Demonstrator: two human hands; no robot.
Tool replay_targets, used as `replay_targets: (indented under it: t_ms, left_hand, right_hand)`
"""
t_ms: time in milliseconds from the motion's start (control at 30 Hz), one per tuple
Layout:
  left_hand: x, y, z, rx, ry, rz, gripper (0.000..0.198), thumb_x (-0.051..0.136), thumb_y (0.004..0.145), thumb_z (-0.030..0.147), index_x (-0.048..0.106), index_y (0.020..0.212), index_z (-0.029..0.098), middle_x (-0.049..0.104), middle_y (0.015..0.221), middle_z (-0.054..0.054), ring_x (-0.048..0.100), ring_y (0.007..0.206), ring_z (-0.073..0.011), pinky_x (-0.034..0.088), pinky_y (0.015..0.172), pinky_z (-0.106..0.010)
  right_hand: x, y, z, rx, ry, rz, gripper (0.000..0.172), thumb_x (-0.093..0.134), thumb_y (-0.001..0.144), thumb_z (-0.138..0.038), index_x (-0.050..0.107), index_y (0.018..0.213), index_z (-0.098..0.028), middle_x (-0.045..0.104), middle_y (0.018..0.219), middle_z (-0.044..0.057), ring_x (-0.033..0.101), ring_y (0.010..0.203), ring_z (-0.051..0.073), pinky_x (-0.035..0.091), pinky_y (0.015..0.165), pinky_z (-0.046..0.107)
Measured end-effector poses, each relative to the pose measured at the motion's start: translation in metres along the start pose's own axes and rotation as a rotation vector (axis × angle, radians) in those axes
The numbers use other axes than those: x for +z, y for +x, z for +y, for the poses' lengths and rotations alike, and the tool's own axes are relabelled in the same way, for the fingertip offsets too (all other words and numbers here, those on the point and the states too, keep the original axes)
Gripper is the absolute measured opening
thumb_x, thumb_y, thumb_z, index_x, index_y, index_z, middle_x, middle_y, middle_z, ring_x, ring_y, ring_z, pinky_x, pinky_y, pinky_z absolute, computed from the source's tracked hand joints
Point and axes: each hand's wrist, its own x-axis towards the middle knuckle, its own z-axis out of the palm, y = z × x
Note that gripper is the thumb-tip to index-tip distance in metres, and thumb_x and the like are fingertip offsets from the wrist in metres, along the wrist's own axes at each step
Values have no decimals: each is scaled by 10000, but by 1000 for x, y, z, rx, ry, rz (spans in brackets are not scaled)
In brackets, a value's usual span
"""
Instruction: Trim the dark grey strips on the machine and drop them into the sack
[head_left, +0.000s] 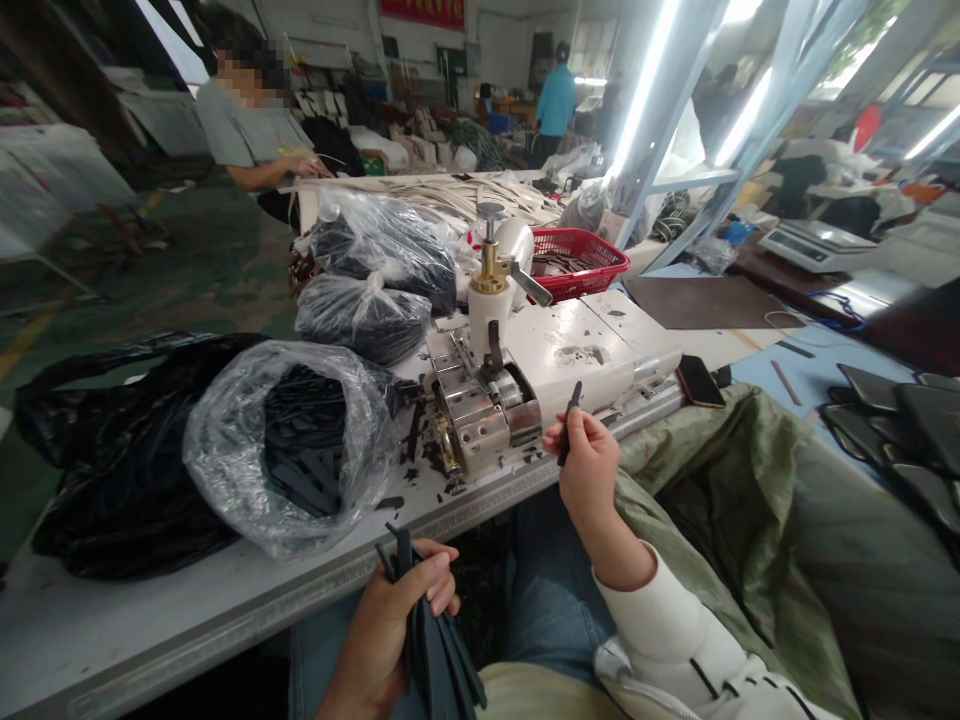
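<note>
My right hand (589, 465) pinches a narrow black strip (570, 425) between thumb and fingers, just right of the metal head (480, 405) of a white bench machine (570, 350). Low in the view, my left hand (397, 620) is shut around a bunch of long black strips (439, 650) that hang down past the table's front edge (352, 585). Black scraps (412, 440) are scattered on the white tabletop beside the machine. A clear plastic bag (289, 450) of black strips lies open to the left.
Black bags (112, 450) and tied plastic bags (382, 250) crowd the table's left and far side. Behind the machine stands a red basket (577, 262). A phone (701, 380) lies at its right end, above a green sack (720, 490). A seated person (255, 130) works across the table.
</note>
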Motion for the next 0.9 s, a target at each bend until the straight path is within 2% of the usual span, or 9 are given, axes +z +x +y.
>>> replay_targets:
  t_ms: [100,233,300,367,433,567,667,767,900]
  left_hand:
    - [0,0,1,-2,0,-2,151,767,688,245,684,746,133,444,475,68,420,444,-66,442,511,-249]
    - [2,1,3,-10,-55,9,143,772,678,222,682,744,132,433,482,76,420,450,-58,447,505,-235]
    - [4,2,3,-21,-77,13,147,776,663,211,681,738,127,429,479,78,416,449,-55,451,500,-229]
    - [8,5,1,-45,-99,14,155,775,657,212,679,741,124,431,482,78,413,452,-55,459,504,-229]
    - [14,7,-2,-69,-106,4,166,775,650,215,678,744,120,428,478,79,412,451,-57,464,505,-230]
    - [22,5,-6,-76,-88,-4,173,769,647,223,674,750,122,444,478,72,431,455,-65,446,492,-216]
    - [21,0,-9,-40,-41,1,158,768,641,217,637,670,134,465,479,59,444,457,-68,386,449,-186]
    - [14,-5,-9,-48,-18,13,195,772,641,227,598,613,141,464,476,56,421,431,-59,337,415,-177]
    - [6,-11,-7,-51,-49,48,199,793,638,270,651,686,139,499,522,48,445,436,-66,395,442,-203]
  right_hand:
    - [-48,7,-10,-244,-383,156,306,531,885,-456,647,860,-175,695,735,75,650,652,194,511,673,331]
    - [-154,32,-27,-405,-1136,431,340,434,906,-343,677,938,-107,703,909,191,648,878,307,466,828,444]
    - [-195,36,-32,-379,-1431,404,426,486,853,-299,600,1145,-10,632,1122,281,577,1074,382,421,911,518]
    - [-206,26,-33,-405,-1518,300,572,535,825,-297,476,1293,27,544,1256,308,509,1174,400,395,958,550]
    - [-184,-1,-34,-438,-1368,10,519,534,859,-304,483,1317,-65,588,1214,232,566,1103,335,449,928,502]
    - [-92,-77,-45,-402,-832,-1015,354,531,917,-264,570,1268,-247,614,1077,99,608,948,188,514,821,317]
    - [-43,-108,-52,-499,-704,-1467,349,568,908,-261,598,1256,-257,549,1190,119,593,901,165,509,778,286]
    - [-28,-110,-46,-492,-471,-1541,201,554,912,-205,692,1056,-178,617,1080,119,617,845,164,510,758,277]
    - [-30,-103,-25,36,45,-1023,87,627,882,-255,689,845,-206,635,833,39,605,693,119,513,665,226]
